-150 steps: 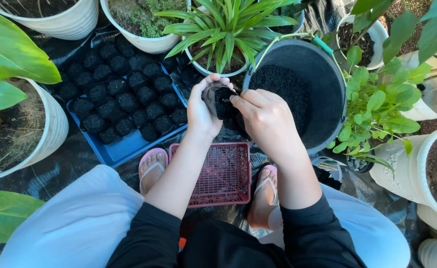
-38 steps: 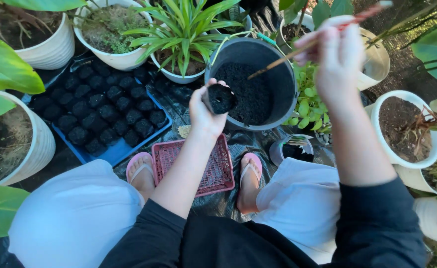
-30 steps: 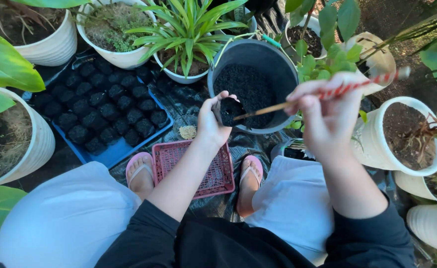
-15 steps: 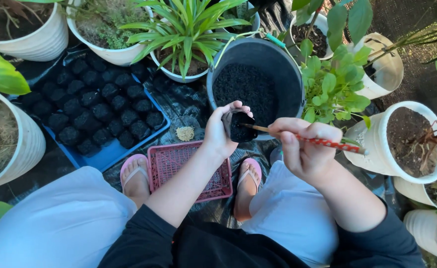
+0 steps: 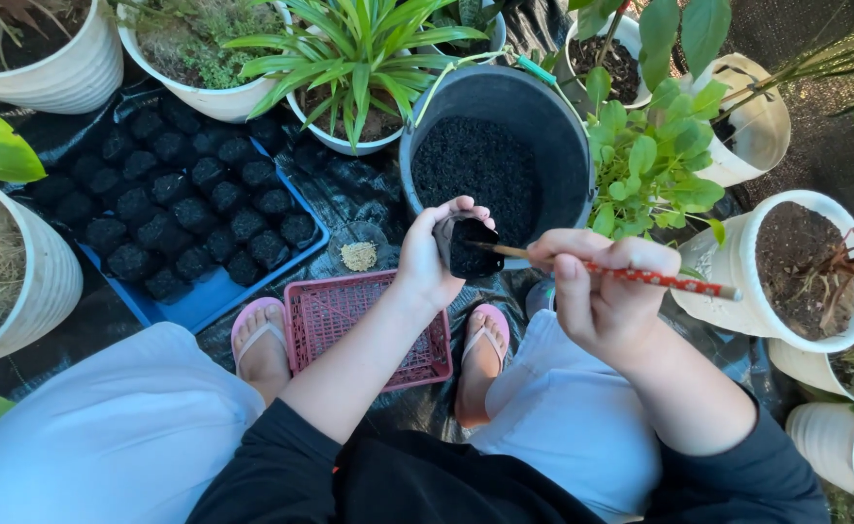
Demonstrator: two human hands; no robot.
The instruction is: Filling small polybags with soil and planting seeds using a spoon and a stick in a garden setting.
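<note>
My left hand (image 5: 425, 260) holds a small black seedling bag filled with dark soil (image 5: 469, 248) just in front of the black bucket of soil (image 5: 495, 160). My right hand (image 5: 597, 291) grips a thin stick with a red patterned shaft (image 5: 655, 279), and its plain wooden tip pokes into the soil at the top of the bag. Both hands hover above my feet in pink sandals. A blue tray (image 5: 215, 293) to the left holds several filled black seedling bags (image 5: 194, 215).
A pink mesh basket (image 5: 342, 312) lies between my feet. A small dish of pale granules (image 5: 358, 255) sits on the black ground sheet. White pots with plants ring the area: a spiky green plant (image 5: 359, 58), a leafy plant (image 5: 655, 165), a soil-filled pot (image 5: 796, 267).
My right hand brought the stick down from high on the right and put its tip into the bag's soil. The left hand kept the bag near the bucket's front rim.
</note>
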